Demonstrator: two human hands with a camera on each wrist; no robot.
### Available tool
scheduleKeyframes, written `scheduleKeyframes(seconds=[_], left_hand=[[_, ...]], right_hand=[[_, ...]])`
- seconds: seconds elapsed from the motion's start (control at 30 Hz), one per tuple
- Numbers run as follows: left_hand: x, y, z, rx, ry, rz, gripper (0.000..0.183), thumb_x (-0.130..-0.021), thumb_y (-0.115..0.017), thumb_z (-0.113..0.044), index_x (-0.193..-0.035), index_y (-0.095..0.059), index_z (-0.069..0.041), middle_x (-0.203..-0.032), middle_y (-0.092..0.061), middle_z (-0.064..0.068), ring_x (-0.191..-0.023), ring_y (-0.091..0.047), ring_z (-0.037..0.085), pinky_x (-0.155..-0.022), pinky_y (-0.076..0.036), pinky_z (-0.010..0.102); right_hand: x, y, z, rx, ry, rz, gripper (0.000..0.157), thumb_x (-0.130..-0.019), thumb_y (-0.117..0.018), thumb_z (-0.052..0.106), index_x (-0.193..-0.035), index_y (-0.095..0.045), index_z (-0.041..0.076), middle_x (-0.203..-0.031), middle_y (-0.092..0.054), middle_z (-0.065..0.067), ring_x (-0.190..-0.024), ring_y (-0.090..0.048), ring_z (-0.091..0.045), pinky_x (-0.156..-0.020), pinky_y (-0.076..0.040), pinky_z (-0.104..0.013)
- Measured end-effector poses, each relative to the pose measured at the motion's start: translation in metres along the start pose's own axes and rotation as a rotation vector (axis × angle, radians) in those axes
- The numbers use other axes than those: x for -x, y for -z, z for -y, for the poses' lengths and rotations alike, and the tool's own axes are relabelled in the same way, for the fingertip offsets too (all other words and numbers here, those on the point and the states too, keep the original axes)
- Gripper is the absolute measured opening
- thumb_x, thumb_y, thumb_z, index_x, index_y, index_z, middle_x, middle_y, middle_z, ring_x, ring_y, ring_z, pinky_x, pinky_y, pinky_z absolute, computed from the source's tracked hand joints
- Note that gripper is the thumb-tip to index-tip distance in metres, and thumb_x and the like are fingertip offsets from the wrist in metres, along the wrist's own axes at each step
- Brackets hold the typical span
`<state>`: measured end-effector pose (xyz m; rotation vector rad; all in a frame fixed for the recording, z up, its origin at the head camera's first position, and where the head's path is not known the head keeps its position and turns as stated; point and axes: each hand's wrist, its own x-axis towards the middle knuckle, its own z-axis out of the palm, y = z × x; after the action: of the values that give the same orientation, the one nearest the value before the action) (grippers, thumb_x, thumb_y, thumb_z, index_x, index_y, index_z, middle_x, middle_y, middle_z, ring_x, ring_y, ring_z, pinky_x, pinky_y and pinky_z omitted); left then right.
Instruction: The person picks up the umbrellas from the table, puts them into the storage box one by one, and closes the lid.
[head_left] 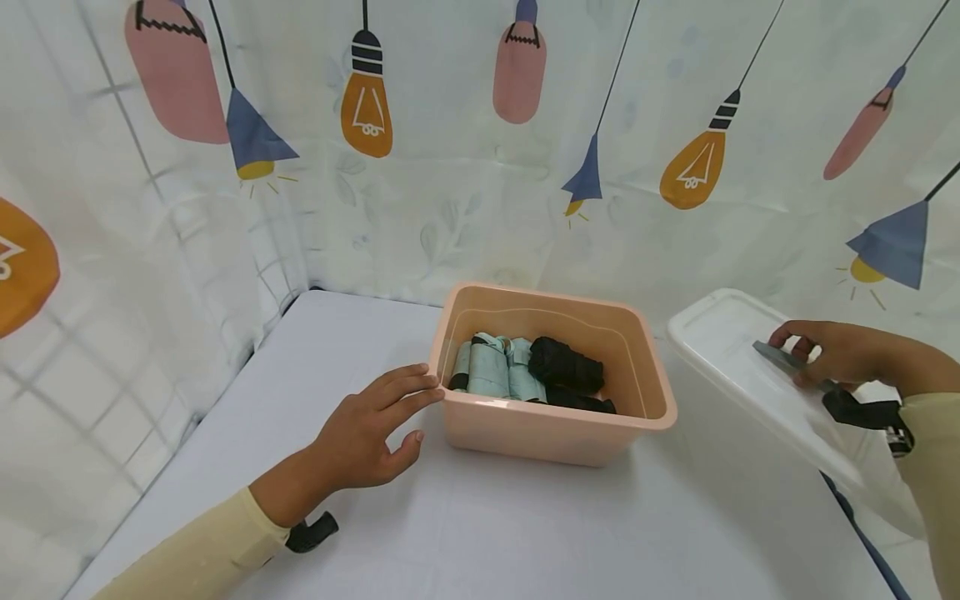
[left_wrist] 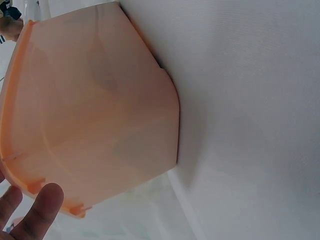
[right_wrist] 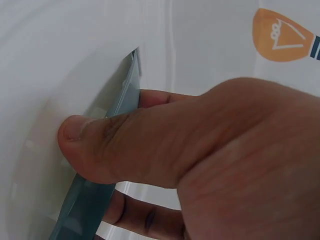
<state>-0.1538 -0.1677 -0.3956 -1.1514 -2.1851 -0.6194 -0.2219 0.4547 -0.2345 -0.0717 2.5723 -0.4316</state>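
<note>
A peach plastic bin (head_left: 525, 429) stands on the white table, holding rolled light-blue cloth bundles (head_left: 489, 367) and black bundles (head_left: 566, 365). With fingers extended, my left hand (head_left: 375, 429) touches the bin's left rim; in the left wrist view its fingertips (left_wrist: 45, 205) lie by the orange rim. Off to the right, my right hand (head_left: 847, 354) grips the grey handle (head_left: 780, 357) of a white lid (head_left: 731, 333), which is tilted beside the bin. The right wrist view shows the thumb and fingers around that handle (right_wrist: 87, 205).
The white tabletop (head_left: 480, 533) extends in front of the bin. Behind it hangs a pale curtain (head_left: 465, 208) printed with lamps and bulbs, and a wire grid shows through on the left. A dark blue strip (head_left: 862, 533) runs along the table's right edge.
</note>
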Motion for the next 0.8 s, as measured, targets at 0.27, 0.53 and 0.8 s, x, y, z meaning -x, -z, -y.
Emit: scheduleKeyframes(seconds=[0.27,0.53,0.8], left_hand=[[0.001,0.000,0.000,0.000,-0.008,-0.019,0.050,-0.085,-0.061,-0.019,-0.134,-0.065,-0.012,-0.138,-0.059,0.004,-0.135,-0.051,0.026,-0.046,-0.041,0.018],[0.002,-0.001,0.000,0.002,-0.022,-0.032,0.052,-0.082,-0.063,-0.016,-0.133,-0.065,-0.010,-0.137,-0.060,0.008,-0.134,-0.052,0.026,-0.047,-0.043,0.019],[0.001,-0.001,0.000,0.003,-0.022,-0.027,0.052,-0.083,-0.063,-0.017,-0.134,-0.065,-0.011,-0.138,-0.059,0.006,-0.134,-0.052,0.027,-0.047,-0.041,0.019]], right_hand=[[-0.001,0.007,0.024,0.032,0.027,-0.019,0.066,-0.085,-0.077,0.007,-0.140,-0.041,-0.002,-0.123,-0.049,-0.032,-0.094,-0.059,-0.035,-0.070,-0.058,-0.046],[-0.003,0.010,0.050,0.080,0.069,-0.049,0.060,-0.085,-0.075,0.006,-0.138,-0.045,0.001,-0.122,-0.050,-0.028,-0.095,-0.057,-0.034,-0.070,-0.056,-0.043],[-0.008,0.008,0.078,0.100,0.110,-0.066,0.058,-0.085,-0.076,0.006,-0.137,-0.049,0.006,-0.119,-0.054,-0.020,-0.092,-0.059,-0.030,-0.071,-0.057,-0.042]])
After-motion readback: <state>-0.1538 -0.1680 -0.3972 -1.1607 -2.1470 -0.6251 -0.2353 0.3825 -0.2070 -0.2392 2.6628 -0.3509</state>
